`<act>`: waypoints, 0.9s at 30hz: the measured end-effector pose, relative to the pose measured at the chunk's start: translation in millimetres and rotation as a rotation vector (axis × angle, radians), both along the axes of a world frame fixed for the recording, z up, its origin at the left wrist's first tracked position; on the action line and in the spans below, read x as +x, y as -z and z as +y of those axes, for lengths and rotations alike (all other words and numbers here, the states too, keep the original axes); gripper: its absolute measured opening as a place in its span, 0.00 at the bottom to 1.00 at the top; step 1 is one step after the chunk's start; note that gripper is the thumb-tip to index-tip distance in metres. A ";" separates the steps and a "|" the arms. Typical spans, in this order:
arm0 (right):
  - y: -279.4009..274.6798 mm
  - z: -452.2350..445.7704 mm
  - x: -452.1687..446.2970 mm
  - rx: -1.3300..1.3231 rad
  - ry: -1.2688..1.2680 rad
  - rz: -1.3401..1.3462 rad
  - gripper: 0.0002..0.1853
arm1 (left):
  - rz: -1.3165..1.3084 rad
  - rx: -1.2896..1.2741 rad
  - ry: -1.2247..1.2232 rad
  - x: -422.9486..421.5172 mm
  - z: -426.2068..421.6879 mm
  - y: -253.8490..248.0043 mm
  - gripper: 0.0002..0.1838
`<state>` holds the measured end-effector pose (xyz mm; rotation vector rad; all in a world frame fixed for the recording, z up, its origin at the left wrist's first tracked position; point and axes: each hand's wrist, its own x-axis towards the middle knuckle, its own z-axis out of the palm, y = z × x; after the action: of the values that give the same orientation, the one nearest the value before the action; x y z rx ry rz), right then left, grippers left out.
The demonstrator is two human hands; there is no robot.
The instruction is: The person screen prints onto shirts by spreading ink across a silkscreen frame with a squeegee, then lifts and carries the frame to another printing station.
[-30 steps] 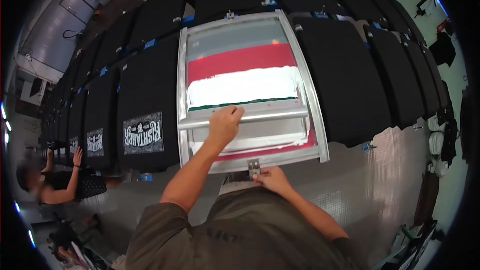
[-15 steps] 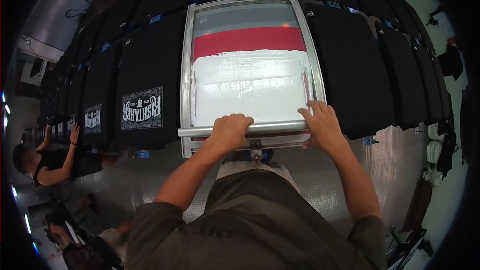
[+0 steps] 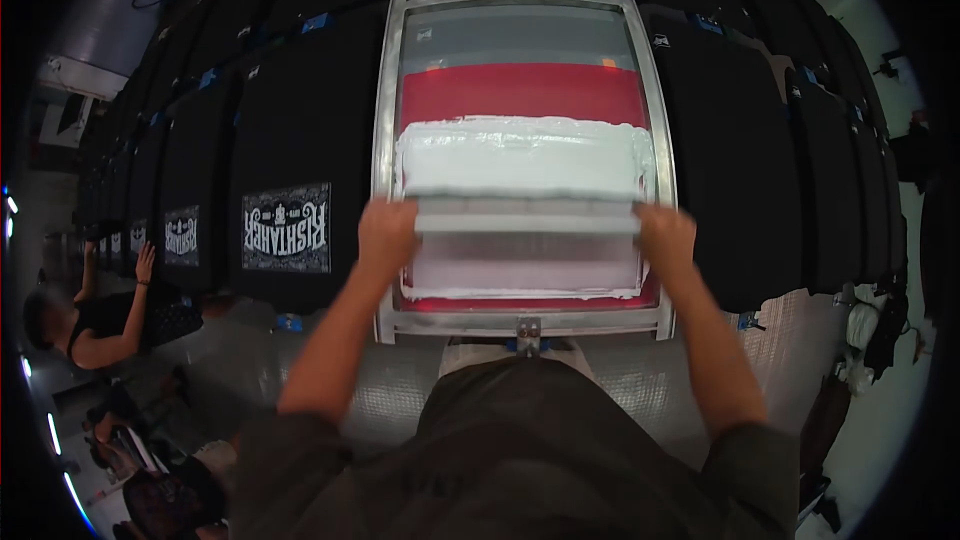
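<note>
A screen printing frame (image 3: 384, 140) with metal sides lies in front of me. White ink (image 3: 520, 155) covers much of its mesh, below a red band (image 3: 525, 93). Across the screen runs a squeegee (image 3: 525, 215), blurred by motion. My left hand (image 3: 388, 230) is wrapped round its left end, and my right hand (image 3: 666, 237) grips the right end. Behind the squeegee, on my side, the ink is a thin, pinkish-white film. A hinge clamp (image 3: 529, 330) sits at the frame's near edge.
Black shirts (image 3: 735, 170) on boards flank the frame on both sides. One at left bears a white-and-grey print (image 3: 287, 228). Another person (image 3: 110, 325) stands at the far left, hands near the shirts. Bundled items (image 3: 862, 325) lie at the right.
The squeegee has moved from the frame's near edge forward to mid-screen with both hands. Thick ink has been pushed ahead, leaving a thinner film behind. The right hand has closed on the squeegee.
</note>
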<state>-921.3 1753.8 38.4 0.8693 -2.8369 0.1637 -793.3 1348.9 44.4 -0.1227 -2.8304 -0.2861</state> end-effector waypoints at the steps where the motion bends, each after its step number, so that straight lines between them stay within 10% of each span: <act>1: -8.2 -11.7 -30.8 0.039 0.008 -0.020 0.10 | -0.027 -0.059 -0.012 -34.3 -8.5 -2.0 0.06; 5: -56.2 -31.4 -78.1 0.140 0.034 -0.248 0.14 | -0.409 -0.039 -0.130 -89.9 -16.1 -58.6 0.12; 13: -36.3 33.0 111.9 -0.154 -0.052 -0.130 0.12 | -0.257 0.060 -0.068 122.1 48.6 -40.8 0.11; 20: -11.2 -6.4 -29.4 -0.009 0.010 -0.011 0.11 | 0.041 -0.075 -0.009 -30.1 1.2 -1.6 0.04; 23: -54.9 -32.1 -82.4 0.097 0.062 -0.258 0.16 | -0.304 -0.007 -0.084 -88.9 -12.8 -45.2 0.09; 27: -71.6 -4.9 -10.6 0.186 0.043 -0.292 0.17 | -0.375 -0.103 -0.010 -11.1 -4.3 -72.3 0.07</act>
<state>-932.0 1748.9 110.0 0.8841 -3.1822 0.0217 -804.4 1344.6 116.6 -0.0838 -3.2177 -0.1753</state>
